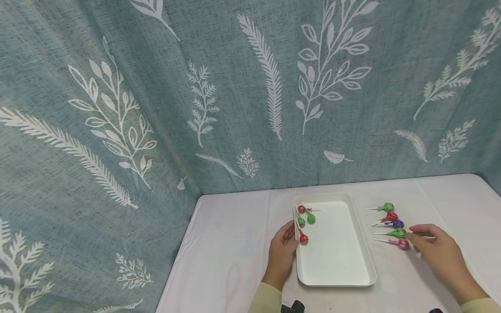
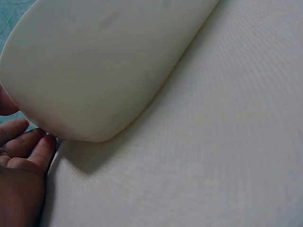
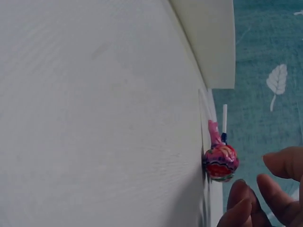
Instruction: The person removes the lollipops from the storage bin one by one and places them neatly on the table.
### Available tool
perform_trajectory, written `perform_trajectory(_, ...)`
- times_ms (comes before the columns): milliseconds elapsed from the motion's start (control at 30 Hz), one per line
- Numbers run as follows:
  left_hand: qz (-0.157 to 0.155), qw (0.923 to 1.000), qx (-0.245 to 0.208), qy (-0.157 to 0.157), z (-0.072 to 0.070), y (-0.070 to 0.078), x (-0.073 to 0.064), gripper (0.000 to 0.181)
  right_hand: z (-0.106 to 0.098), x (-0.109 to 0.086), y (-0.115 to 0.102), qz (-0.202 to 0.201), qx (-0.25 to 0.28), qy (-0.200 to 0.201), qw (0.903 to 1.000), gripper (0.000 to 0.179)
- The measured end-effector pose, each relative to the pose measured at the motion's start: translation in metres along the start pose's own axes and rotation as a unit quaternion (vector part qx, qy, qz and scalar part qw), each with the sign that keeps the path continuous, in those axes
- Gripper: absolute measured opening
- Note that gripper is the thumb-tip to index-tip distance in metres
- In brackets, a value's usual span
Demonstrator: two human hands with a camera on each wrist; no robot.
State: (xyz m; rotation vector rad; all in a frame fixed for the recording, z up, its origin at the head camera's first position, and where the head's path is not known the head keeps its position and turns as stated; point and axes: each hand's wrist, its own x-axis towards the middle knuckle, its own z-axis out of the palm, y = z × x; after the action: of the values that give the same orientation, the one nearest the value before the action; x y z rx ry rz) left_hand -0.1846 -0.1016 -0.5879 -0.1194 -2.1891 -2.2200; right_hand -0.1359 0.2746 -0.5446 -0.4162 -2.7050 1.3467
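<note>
A white rectangular tray [image 1: 332, 261] lies on the table, seen side-on in the left wrist view. My left hand [image 1: 281, 250] holds its left edge, thumb at the rim and fingers against the outer wall. Inside, along that side, are several wrapped lollipops, among them a red one [image 1: 303, 239] and a green one [image 1: 311, 218]. Right of the tray, more lollipops form a column, sticks pointing left: green [image 1: 388, 207], red [image 1: 392, 216], purple [image 1: 398, 224], green [image 1: 399, 233] and pink [image 1: 403, 244]. Beside the lower ones is my right hand [image 1: 438, 248], thumb and fingers apart with nothing between them.
A white cloth [image 1: 227, 243] covers the table. Blue-green curtains [image 1: 235, 108] with white leaf prints hang behind it and along the left side. A small black object [image 1: 293, 307] shows at the bottom edge, near the left sleeve [image 1: 266, 299].
</note>
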Motion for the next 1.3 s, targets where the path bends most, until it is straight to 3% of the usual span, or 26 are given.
perform_trajectory(300, -0.001, 1.0000, -0.002, 0.000, 0.000, -0.002, 0.001, 0.055, 0.004, 0.001, -0.016, -0.017, 0.048, 0.008, 0.9987, 0.048)
perform_trajectory(533, 0.000, 1.0000, -0.003, 0.000, -0.001, -0.002, 0.001, 0.056, 0.024, -0.005, -0.038, -0.068, 0.084, 0.014, 0.9940, 0.035)
perform_trajectory(700, -0.003, 1.0000, -0.005, 0.000, 0.000, 0.000, 0.000, 0.056, 0.039, -0.009, -0.057, -0.095, 0.100, -0.016, 0.9903, 0.032)
perform_trajectory(967, 0.012, 0.9998, -0.010, -0.008, -0.001, 0.000, -0.001, 0.057, 0.062, -0.013, -0.081, -0.106, 0.108, -0.081, 0.9851, 0.033)
perform_trajectory(1300, 0.011, 0.9999, -0.009, -0.010, -0.002, 0.000, -0.003, 0.057, 0.090, -0.026, -0.099, -0.126, 0.125, -0.101, 0.9788, 0.025)
